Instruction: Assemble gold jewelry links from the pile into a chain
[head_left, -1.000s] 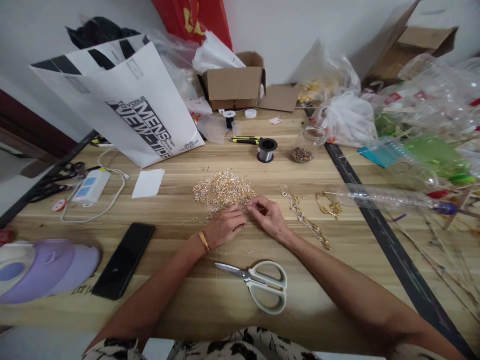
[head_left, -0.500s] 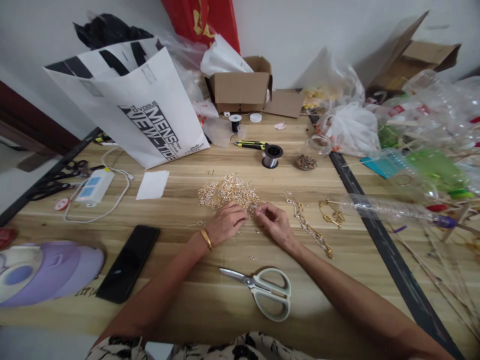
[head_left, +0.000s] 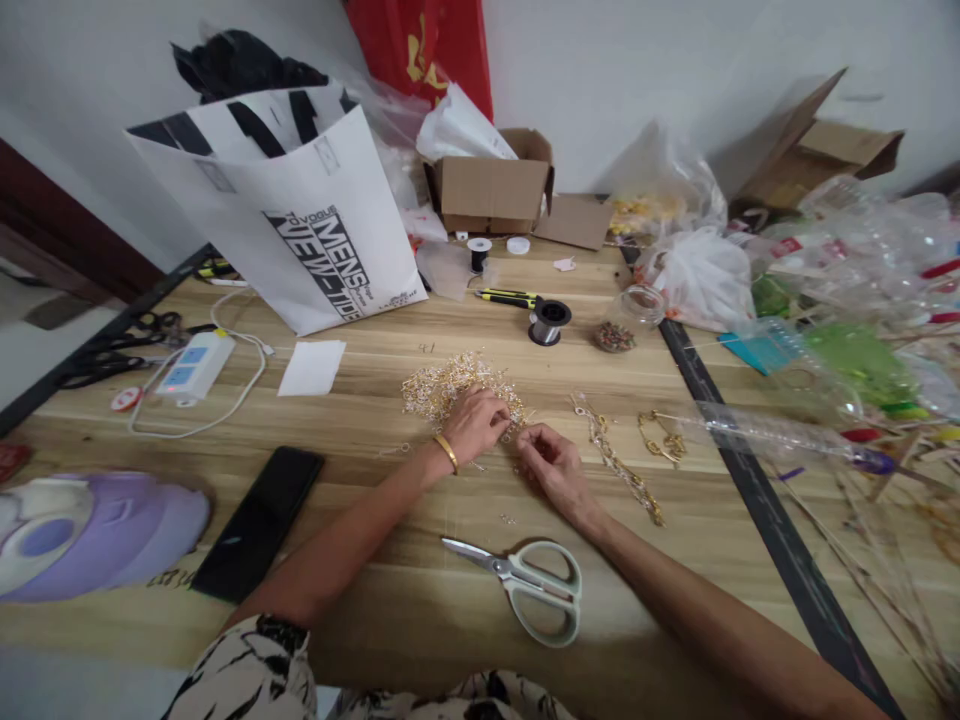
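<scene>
A loose heap of small gold and clear beaded pieces lies mid-table. Over its near right side is my left hand, fingers curled and tips pinched; whatever is between them is too small to name. My right hand rests just right of the heap, thumb and fingers closed together, their contents hidden. To its right lie a gold and clear beaded chain and a shorter gold chain. Scissors with pale handles lie in front of both hands. A few tiny bits lie between.
Behind the heap stand a wire spool, a utility knife, a jar of beads and a cardboard box. A white paper bag, power strip and phone are left. Plastic bottles crowd the right.
My left hand has moved right and up, further onto the heap, with its fingers more pinched. My right hand has shifted slightly down and right. The view has tilted a little.
</scene>
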